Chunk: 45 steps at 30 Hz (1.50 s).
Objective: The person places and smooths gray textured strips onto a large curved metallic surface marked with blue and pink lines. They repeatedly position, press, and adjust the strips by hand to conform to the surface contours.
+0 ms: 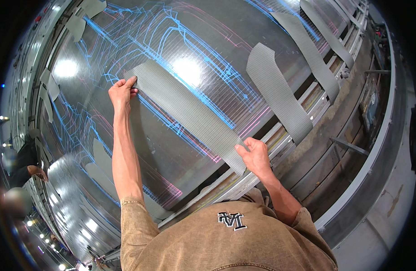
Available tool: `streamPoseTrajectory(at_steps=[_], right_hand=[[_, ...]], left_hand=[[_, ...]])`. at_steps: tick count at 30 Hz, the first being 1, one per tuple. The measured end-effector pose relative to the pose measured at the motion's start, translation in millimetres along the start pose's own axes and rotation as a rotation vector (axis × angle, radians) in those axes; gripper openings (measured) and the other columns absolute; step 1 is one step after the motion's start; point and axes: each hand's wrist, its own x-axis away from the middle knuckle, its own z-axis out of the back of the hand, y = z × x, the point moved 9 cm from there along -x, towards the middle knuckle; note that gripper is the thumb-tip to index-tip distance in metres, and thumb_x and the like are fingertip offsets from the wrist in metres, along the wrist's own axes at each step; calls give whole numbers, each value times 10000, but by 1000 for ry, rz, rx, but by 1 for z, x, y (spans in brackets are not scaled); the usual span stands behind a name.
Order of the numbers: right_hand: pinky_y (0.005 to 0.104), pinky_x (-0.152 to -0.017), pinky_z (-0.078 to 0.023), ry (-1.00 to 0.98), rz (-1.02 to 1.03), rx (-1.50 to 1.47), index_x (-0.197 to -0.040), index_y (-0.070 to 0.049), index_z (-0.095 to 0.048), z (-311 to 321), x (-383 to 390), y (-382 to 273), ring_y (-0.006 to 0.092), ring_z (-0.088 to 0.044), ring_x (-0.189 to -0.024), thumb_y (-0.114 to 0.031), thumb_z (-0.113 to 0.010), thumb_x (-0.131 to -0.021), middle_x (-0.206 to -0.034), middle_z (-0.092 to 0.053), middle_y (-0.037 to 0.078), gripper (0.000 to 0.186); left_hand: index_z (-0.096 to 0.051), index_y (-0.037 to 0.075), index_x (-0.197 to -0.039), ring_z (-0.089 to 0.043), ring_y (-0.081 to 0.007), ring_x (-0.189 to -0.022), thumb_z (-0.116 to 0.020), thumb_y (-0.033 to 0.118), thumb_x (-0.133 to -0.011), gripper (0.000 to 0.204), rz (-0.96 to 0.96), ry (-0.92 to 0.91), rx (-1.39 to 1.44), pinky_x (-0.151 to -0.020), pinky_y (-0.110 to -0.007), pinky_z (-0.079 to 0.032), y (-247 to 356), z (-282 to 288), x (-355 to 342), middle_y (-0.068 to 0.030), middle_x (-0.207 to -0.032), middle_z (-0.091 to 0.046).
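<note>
Dark glossy worktable (239,22), one, marked by many blue lines (174,27) and pink lines (174,189). Grey strip (185,108), one: long, flat, finely gridded, lying slantwise from far left to near right, mid-table, its near end over the metal edge rail (210,192). Hands, two: left hand (122,92) pinched on the strip's far end; right hand (255,158), thumb and fingers closed on its near end. Further long grey strips (278,90), at least three, to the right. Brown shirt (185,246), one, bearing one dark, white-edged letter emblem (231,220).
</note>
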Motion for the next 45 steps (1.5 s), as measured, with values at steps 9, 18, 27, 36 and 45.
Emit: streamPoseTrajectory(at_steps=[9,18,27,36,45], right_hand=[[373,-499,-346,37,94,75,-670,49,-451,3,-1,-10,123,-329,-565,-137,-705,-807,-564,-357,92,343],[335,-490,-342,-15,14,-33,-675,40,-507,-3,-1,0,83,-356,-576,-119,-708,-817,-555,-430,36,293],[305,-474,-318,-11,24,-85,-672,34,-526,-4,-3,6,62,-347,-567,-113,-699,-823,-555,-423,6,272],[299,-464,-311,-20,15,-89,-661,26,-518,-5,0,3,60,-345,-557,-116,-698,-819,-552,-426,0,279],[310,-471,-316,-16,9,-94,-665,29,-511,-6,-2,6,61,-340,-561,-98,-697,-823,-560,-423,3,275]], left_hand=[[-644,43,-841,-609,-87,-494,-819,152,-765,220,-12,25,5,-427,-195,-457,-3,4,3,-14,-707,-655],[-637,48,-736,-602,-75,-490,-788,139,-791,184,-14,23,-26,-425,-197,-456,10,-1,12,-5,-672,-643],[-629,-5,-982,-617,-108,-521,-762,158,-786,288,-180,183,-118,-463,-244,-491,27,5,32,-43,-737,-655],[-358,22,-1461,-241,-357,-1449,-489,335,-984,585,-848,-16,-1057,-1167,-546,-163,49,-86,116,-166,-1541,-322],[-251,57,-1522,-161,-347,-1475,-339,421,-1028,620,-788,-184,-1054,-1182,-541,-118,39,-102,95,-142,-1590,-219]])
